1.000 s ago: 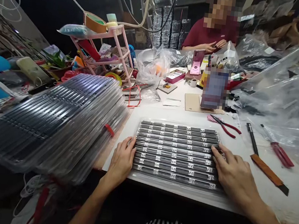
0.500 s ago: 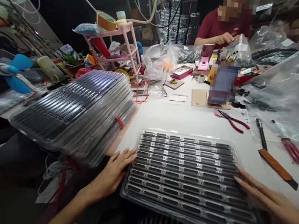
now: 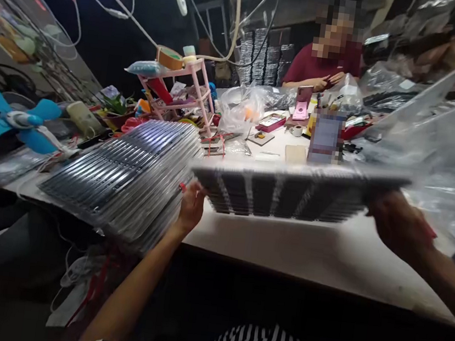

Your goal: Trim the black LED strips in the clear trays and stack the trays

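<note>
A clear plastic tray (image 3: 291,192) with rows of dark strips is raised above the white table, tilted so that it shows nearly edge-on and blurred. My left hand (image 3: 192,205) is closed on its left end, and my right hand (image 3: 398,216) grips the right end. The fingertips are partly hidden behind the tray. Just left of my left hand stands a stack of similar trays (image 3: 128,169), with dark strips showing in the top one.
A blue fan (image 3: 20,120) stands at the far left. Behind the stack is a pink rack (image 3: 198,87). Plastic bags (image 3: 428,156) lie on the right side of the table (image 3: 276,248). Across from me sits a person in a dark red shirt (image 3: 296,68).
The tray has gone from lying flat at the table's front edge to being lifted and tilted up. Both hands have risen with it, now gripping its ends. The view has shifted slightly.
</note>
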`<state>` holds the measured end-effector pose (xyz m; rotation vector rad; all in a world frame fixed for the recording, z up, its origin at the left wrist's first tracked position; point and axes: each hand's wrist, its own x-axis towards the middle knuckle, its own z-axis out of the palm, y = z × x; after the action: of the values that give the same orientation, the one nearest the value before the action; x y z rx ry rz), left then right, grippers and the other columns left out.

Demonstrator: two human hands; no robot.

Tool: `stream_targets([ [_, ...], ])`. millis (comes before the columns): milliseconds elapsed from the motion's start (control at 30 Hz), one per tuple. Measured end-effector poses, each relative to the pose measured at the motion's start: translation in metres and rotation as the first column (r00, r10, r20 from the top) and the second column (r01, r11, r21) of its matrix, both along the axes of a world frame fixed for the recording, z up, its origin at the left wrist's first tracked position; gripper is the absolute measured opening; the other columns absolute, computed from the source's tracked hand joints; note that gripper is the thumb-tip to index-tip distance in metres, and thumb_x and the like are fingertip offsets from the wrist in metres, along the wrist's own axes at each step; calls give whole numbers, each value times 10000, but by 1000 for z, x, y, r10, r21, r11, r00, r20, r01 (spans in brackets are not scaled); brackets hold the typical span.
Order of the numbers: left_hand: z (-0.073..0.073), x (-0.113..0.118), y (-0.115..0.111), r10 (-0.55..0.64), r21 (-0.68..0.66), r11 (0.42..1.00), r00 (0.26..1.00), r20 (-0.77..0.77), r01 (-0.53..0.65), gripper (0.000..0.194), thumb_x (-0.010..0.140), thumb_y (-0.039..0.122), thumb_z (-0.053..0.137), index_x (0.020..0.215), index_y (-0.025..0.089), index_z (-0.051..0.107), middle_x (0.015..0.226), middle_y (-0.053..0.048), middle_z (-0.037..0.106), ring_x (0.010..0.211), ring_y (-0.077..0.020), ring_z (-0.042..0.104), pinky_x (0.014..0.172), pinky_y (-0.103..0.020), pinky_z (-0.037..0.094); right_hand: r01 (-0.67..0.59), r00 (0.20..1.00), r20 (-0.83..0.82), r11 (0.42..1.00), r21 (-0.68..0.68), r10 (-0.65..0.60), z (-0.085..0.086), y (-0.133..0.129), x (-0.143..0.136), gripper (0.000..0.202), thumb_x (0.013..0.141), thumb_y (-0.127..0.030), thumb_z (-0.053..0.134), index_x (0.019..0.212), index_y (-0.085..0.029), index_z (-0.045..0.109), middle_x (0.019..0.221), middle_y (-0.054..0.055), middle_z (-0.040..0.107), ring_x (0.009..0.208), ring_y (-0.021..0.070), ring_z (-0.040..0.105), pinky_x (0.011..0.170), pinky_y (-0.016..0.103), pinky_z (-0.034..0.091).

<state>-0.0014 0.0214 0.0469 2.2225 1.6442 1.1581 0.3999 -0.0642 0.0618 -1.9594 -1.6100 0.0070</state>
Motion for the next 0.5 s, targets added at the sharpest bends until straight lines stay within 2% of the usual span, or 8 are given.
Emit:
stream_targets([
  [100, 15, 18, 29, 66, -40, 997, 996, -56, -69, 537, 972, 434, 133, 895, 159, 587, 855, -92, 646, 781, -196, 609, 732, -324, 473, 8, 999, -44, 998, -67, -10, 9, 26, -1, 408, 975, -439, 226, 973, -166, 530, 738, 74, 602, 662, 196, 571, 633, 306, 409],
  [167, 16, 19, 33, 74, -105, 991, 988, -132, -88, 514, 960, 432, 184, 822, 162, 598, 807, -100, 654, 761, -214, 620, 698, -324, 470, -15, 998, -60, 986, -169, 5, 2, 31, -8, 438, 980, -446, 220, 874, -170, 543, 697, 59, 607, 627, 184, 574, 591, 281, 409],
  [267, 4, 13, 31, 60, -215, 969, 955, -290, -126, 469, 921, 416, 265, 715, 171, 608, 709, -125, 662, 753, -264, 646, 660, -341, 465, -62, 997, -69, 942, -330, 41, -21, 31, -16, 476, 984, -447, 256, 722, -176, 547, 691, 61, 632, 647, 173, 599, 597, 255, 417],
  [333, -7, 12, 31, 39, -267, 951, 916, -400, -157, 469, 907, 391, 255, 715, 174, 624, 667, -131, 663, 735, -283, 656, 654, -358, 466, -63, 998, -53, 910, -409, 45, -33, 31, -19, 494, 979, -468, 287, 704, -169, 568, 737, 84, 653, 711, 191, 619, 635, 263, 423],
  [500, -18, 13, 30, -41, -330, 922, 798, -602, -202, 528, 881, 505, 269, 709, 164, 633, 680, -161, 666, 723, -333, 647, 688, -441, 465, 22, 999, 43, 859, -511, 0, -35, 23, -22, 468, 960, -493, 346, 902, -122, 625, 825, 155, 659, 830, 291, 625, 708, 352, 432],
])
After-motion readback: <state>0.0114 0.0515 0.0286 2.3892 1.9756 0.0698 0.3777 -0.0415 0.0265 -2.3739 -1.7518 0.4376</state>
